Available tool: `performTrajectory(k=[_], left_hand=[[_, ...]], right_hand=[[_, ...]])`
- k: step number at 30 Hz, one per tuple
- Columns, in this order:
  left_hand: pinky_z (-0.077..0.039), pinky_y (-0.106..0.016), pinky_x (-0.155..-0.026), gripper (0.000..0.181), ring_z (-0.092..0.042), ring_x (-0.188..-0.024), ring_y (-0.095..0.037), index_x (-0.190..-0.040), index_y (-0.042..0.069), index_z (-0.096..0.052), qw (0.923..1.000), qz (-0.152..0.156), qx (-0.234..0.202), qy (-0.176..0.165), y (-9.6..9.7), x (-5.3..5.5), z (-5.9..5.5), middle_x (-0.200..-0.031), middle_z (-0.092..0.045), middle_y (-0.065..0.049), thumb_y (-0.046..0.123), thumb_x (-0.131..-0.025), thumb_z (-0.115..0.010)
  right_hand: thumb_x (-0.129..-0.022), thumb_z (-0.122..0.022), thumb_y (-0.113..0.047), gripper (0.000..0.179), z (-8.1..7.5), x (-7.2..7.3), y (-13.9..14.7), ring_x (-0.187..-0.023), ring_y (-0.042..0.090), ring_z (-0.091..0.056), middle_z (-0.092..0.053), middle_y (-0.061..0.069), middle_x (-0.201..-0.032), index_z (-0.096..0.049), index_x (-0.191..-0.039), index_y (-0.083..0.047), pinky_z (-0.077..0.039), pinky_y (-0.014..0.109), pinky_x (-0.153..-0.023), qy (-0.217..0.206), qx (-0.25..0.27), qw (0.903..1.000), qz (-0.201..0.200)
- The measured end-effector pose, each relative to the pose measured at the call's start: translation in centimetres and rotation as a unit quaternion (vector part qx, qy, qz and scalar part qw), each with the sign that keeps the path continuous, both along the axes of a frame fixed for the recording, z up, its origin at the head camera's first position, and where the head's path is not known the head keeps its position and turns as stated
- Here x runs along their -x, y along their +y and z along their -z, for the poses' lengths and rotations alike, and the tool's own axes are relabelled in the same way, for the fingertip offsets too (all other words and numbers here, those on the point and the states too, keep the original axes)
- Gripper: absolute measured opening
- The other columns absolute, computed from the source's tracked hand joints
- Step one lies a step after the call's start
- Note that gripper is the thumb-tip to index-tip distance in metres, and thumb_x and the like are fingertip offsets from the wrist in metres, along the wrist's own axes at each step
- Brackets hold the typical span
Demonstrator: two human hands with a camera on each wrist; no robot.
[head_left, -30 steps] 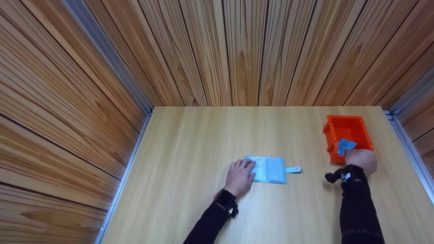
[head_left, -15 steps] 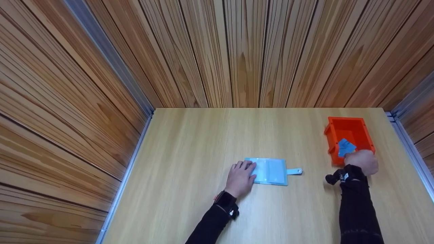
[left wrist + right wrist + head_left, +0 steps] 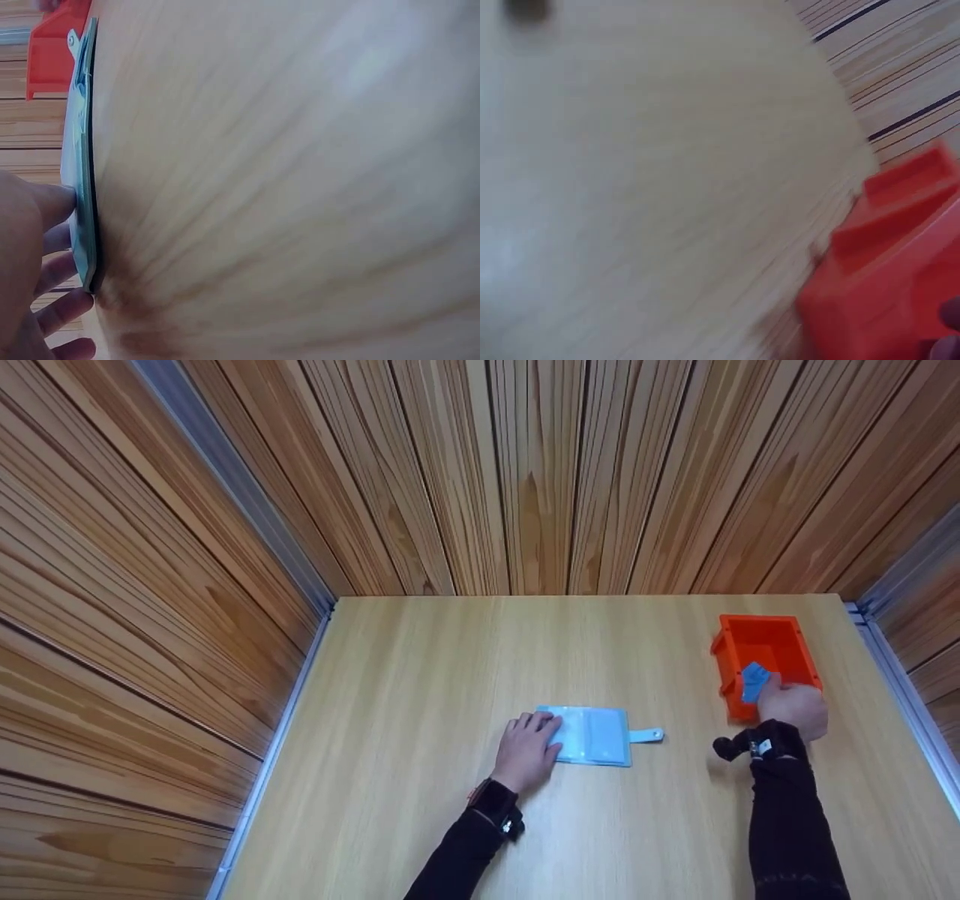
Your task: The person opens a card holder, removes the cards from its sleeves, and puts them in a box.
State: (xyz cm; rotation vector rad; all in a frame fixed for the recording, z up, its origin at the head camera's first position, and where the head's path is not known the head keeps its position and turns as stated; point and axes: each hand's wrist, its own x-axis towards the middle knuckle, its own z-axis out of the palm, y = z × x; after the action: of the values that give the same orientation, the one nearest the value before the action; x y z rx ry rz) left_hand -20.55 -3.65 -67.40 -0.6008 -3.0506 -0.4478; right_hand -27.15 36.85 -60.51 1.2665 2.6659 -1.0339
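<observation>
A light blue card holder (image 3: 606,736) lies opened flat on the table, its snap strap (image 3: 647,735) pointing right. My left hand (image 3: 523,754) rests on its left end with the fingers extended; in the left wrist view the thumb touches the holder's (image 3: 84,180) surface. At the right, my right hand (image 3: 793,711) reaches over the near end of an orange bin (image 3: 739,711), fingers curled. It pinches a small blue card (image 3: 753,682) by its right side, inside the bin's outline. In the right wrist view only fingertips (image 3: 946,349) show at the edge.
The wooden table (image 3: 450,660) meets a plank wall (image 3: 532,510) at the back. Another plank wall (image 3: 135,622) stands on the left, with metal rails (image 3: 274,750) along the table's sides.
The blue card has shifted slightly left and looks narrower, more tilted, with my right thumb now showing beside it. The left hand and card holder have stayed put.
</observation>
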Motion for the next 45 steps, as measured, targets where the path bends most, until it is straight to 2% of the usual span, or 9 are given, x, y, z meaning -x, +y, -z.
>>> performTrajectory(k=[2, 4, 8, 12, 20, 25, 28, 33, 45], left_hand=[[-0.041, -0.039, -0.105, 0.048, -0.05, -0.134, -0.019, -0.15, 0.025, -0.055, 1.0, 0.001, 0.0, 0.002, -0.1, 0.0, 0.1, -0.146, -0.056, 0.004, 0.041, -0.105, -0.054], [-0.042, -0.04, -0.105, 0.048, -0.051, -0.133, -0.019, -0.15, 0.025, -0.056, 1.0, -0.001, 0.0, 0.003, -0.3, 0.1, 0.2, -0.146, -0.056, 0.004, 0.042, -0.105, -0.055], [-0.041, -0.04, -0.107, 0.049, -0.05, -0.135, -0.02, -0.151, 0.024, -0.055, 0.9999, -0.005, -0.007, -0.008, -0.4, 0.1, 0.1, -0.147, -0.055, 0.004, 0.042, -0.105, -0.055], [-0.04, -0.041, -0.11, 0.05, -0.048, -0.138, -0.02, -0.153, 0.024, -0.052, 0.9996, -0.005, -0.01, -0.026, -0.2, 0.1, -0.1, -0.15, -0.053, 0.003, 0.043, -0.107, -0.052], [-0.04, -0.041, -0.11, 0.049, -0.048, -0.138, -0.019, -0.152, 0.025, -0.053, 0.9997, -0.01, -0.003, -0.024, -0.1, 0.2, -0.2, -0.15, -0.053, 0.004, 0.043, -0.107, -0.052], [-0.039, -0.041, -0.111, 0.05, -0.048, -0.138, -0.019, -0.153, 0.024, -0.052, 0.9996, -0.008, -0.003, -0.027, -0.1, 0.2, -0.1, -0.15, -0.053, 0.003, 0.043, -0.107, -0.052], [-0.039, -0.041, -0.111, 0.049, -0.047, -0.138, -0.02, -0.153, 0.024, -0.052, 0.9996, -0.006, -0.008, -0.027, 0.0, 0.2, 0.0, -0.15, -0.053, 0.003, 0.042, -0.107, -0.052], [-0.04, -0.042, -0.11, 0.048, -0.048, -0.138, -0.02, -0.151, 0.023, -0.054, 0.9995, -0.002, -0.023, -0.021, 0.0, -0.1, -0.1, -0.149, -0.054, 0.002, 0.039, -0.106, -0.054], [-0.038, -0.041, -0.112, 0.05, -0.046, -0.14, -0.019, -0.154, 0.024, -0.051, 0.999, -0.008, -0.023, -0.037, 0.1, -0.1, -0.3, -0.151, -0.052, 0.004, 0.042, -0.107, -0.052]], right_hand=[[-0.107, -0.037, -0.048, 0.062, -1.2, 0.0, -0.6, -0.122, 0.042, -0.06, -0.067, 0.021, -0.135, -0.064, -0.138, -0.001, -0.043, 0.05, -0.099, 0.041, 0.018, 0.999, -0.001], [-0.107, -0.035, -0.052, 0.065, -2.4, 0.2, -1.5, -0.124, 0.041, -0.059, -0.065, 0.021, -0.138, -0.062, -0.142, -0.005, -0.043, 0.05, -0.102, 0.08, 0.02, 0.9965, -0.017], [-0.106, -0.04, -0.057, 0.066, -4.4, 0.2, -4.4, -0.106, 0.039, -0.063, -0.072, 0.023, -0.119, -0.064, -0.141, -0.007, -0.043, 0.042, -0.089, 0.153, -0.008, 0.9843, -0.088], [-0.106, -0.049, -0.052, 0.057, -4.4, -1.1, -7.6, -0.08, 0.031, -0.061, -0.07, 0.02, -0.095, -0.07, -0.133, -0.006, -0.045, 0.033, -0.069, 0.2, -0.022, 0.9588, -0.201], [-0.1, -0.068, -0.038, 0.039, -0.2, -4.1, -13.4, -0.063, 0.02, -0.055, -0.063, 0.003, -0.076, -0.072, -0.13, -0.013, -0.043, 0.03, -0.058, 0.132, 0.006, 0.8999, -0.415], [-0.092, -0.079, -0.037, 0.058, 2.7, -5.2, -14.5, -0.065, 0.014, -0.049, -0.054, -0.004, -0.075, -0.064, -0.142, -0.013, -0.035, 0.027, -0.06, 0.089, -0.027, 0.863, -0.497], [-0.087, -0.082, -0.042, 0.075, 3.6, -5.6, -14.5, -0.067, 0.013, -0.045, -0.049, -0.005, -0.074, -0.055, -0.151, -0.013, -0.031, 0.028, -0.061, 0.067, -0.051, 0.8486, -0.522], [-0.083, -0.084, -0.05, 0.09, 4.3, -5.7, -14.3, -0.07, 0.014, -0.044, -0.046, -0.004, -0.075, -0.048, -0.155, -0.008, -0.033, 0.03, -0.067, 0.053, -0.081, 0.8356, -0.541], [-0.078, -0.089, -0.045, 0.09, 5.0, -5.3, -14.0, -0.067, 0.015, -0.042, -0.042, -0.004, -0.072, -0.051, -0.152, -0.01, -0.031, 0.029, -0.065, 0.054, -0.042, 0.8521, -0.519]])
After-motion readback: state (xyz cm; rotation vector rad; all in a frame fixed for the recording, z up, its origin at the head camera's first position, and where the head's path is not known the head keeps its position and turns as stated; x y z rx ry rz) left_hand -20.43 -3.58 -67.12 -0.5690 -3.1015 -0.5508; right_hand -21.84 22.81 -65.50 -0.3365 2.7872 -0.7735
